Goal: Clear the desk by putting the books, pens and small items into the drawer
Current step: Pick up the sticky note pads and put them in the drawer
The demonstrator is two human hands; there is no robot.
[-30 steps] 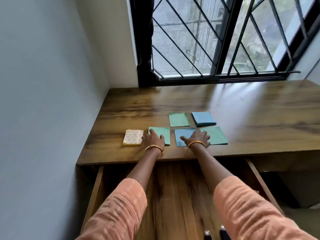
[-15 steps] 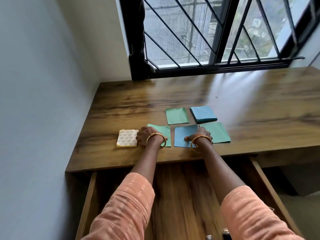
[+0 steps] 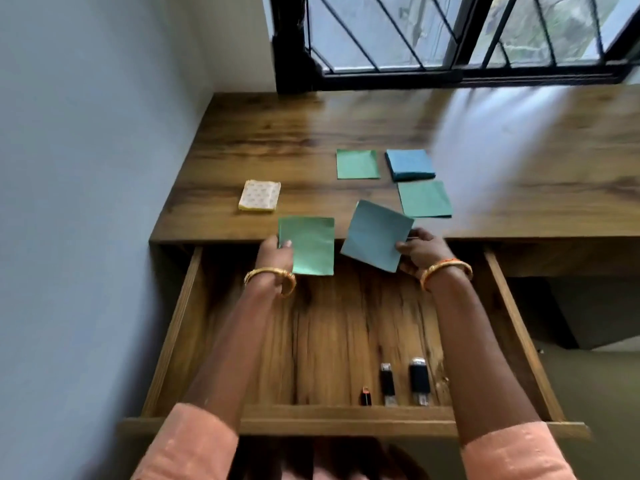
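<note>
Fingers [image 3: 286,244] pinch paper squares above drawer [image 3: 183,327] holding three USB sticks [image 3: 386,383].

A plain pale wall [image 3: 86,168] runs down the 9 o'clock side. At 12 to 1 o'clock a black-framed window [image 3: 450,36] with diagonal bars lets in daylight, which glares on the dark wood-grain bench [image 3: 277,133] at 2 o'clock.
</note>
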